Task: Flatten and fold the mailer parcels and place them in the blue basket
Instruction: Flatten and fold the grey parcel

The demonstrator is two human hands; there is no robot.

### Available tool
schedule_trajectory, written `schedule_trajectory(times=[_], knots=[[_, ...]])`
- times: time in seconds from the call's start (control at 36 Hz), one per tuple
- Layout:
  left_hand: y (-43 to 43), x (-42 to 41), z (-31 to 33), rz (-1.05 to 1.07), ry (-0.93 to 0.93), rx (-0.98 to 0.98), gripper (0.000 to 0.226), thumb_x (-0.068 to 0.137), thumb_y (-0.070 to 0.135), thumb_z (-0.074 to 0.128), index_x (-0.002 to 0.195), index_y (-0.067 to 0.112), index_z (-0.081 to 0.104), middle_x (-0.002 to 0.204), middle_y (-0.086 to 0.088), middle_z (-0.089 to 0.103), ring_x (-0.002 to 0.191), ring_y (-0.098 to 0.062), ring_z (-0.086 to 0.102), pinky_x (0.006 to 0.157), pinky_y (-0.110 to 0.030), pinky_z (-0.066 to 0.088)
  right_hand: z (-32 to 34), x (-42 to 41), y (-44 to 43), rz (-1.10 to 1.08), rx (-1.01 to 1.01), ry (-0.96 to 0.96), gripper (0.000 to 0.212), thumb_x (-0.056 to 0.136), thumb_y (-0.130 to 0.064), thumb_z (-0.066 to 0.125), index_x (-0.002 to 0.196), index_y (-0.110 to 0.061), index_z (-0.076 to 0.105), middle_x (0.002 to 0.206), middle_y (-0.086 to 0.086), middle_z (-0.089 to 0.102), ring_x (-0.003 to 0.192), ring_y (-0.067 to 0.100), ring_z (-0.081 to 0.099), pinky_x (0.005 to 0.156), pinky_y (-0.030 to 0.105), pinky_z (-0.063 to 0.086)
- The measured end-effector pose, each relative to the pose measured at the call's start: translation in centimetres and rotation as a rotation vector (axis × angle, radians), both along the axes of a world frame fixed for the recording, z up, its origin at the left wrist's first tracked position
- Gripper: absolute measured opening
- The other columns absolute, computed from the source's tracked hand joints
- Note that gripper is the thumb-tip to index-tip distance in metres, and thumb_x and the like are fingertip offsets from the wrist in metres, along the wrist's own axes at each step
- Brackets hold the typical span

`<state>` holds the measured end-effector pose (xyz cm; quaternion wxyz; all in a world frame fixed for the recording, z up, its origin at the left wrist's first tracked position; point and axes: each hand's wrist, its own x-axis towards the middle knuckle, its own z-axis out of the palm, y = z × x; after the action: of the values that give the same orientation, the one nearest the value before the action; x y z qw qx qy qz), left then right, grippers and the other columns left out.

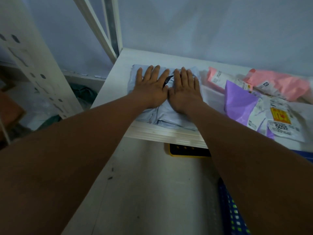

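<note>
Pale-blue mailer [169, 116] at table [116, 75] edge, hands [150, 89] [183, 93] pressing

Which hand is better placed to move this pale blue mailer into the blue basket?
Probably the right hand: the blue basket sits low on that side; the left hand presses the pale blue mailer farther away.

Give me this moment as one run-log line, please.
step: flatten | left hand: pressing flat on pale blue mailer | right hand: pressing same mailer | purple mailer, pink mailers: waiting on table | blue basket: partly in view

Bare forearms — left grip [151, 89], right grip [184, 92] bare.
</note>
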<state>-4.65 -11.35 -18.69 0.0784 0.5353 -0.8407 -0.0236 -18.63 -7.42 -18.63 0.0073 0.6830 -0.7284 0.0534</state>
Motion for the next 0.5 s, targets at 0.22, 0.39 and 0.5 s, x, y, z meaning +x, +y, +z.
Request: schedule_trajectory(times=[0.22, 0.39, 0.5], knots=[[-3.3, 0.5, 5.4, -0.042, -0.045, 0.175, 0.065, 0.088, 0.054, 0.051, 0.149, 0.036, 0.034, 0.153, -0.010, 0.034, 0.140, -0.033, 0.031, 0.112, -0.055, 0.019, 3.2, 0.0, -1.6, -0.026, 0.005, 0.024, 0.064, 0.092, -0.055, 0.028, 0.144, -0.019, 0.038, 0.146, 0.012, 0.040, 0.134, 0.037, 0.036, 0.107, 0.049, 0.029], [-4.0, -0.9, 6.1, -0.061, -0.195, 0.103, 0.068, 0.086, 0.047, 0.064, 0.145, 0.026, 0.036, 0.143, -0.014, 0.039, 0.133, -0.036, 0.036, 0.108, -0.048, 0.028, 4.9, -0.5, -2.3, -0.059, 0.065, -0.059, 0.047, 0.097, -0.029, 0.042, 0.142, -0.017, 0.041, 0.141, 0.015, 0.040, 0.132, 0.038, 0.035, 0.105, 0.049, 0.033], [-3.4, -0.9, 7.2, -0.029, -0.168, 0.128, 0.072, 0.083, 0.050, 0.067, 0.141, 0.019, 0.040, 0.138, -0.016, 0.044, 0.129, -0.035, 0.040, 0.102, -0.045, 0.036, 5.5, -0.2, -1.8, 0.004, 0.082, 0.024, 0.048, 0.096, -0.033, 0.046, 0.141, -0.017, 0.043, 0.140, 0.013, 0.045, 0.131, 0.035, 0.041, 0.105, 0.048, 0.035]])
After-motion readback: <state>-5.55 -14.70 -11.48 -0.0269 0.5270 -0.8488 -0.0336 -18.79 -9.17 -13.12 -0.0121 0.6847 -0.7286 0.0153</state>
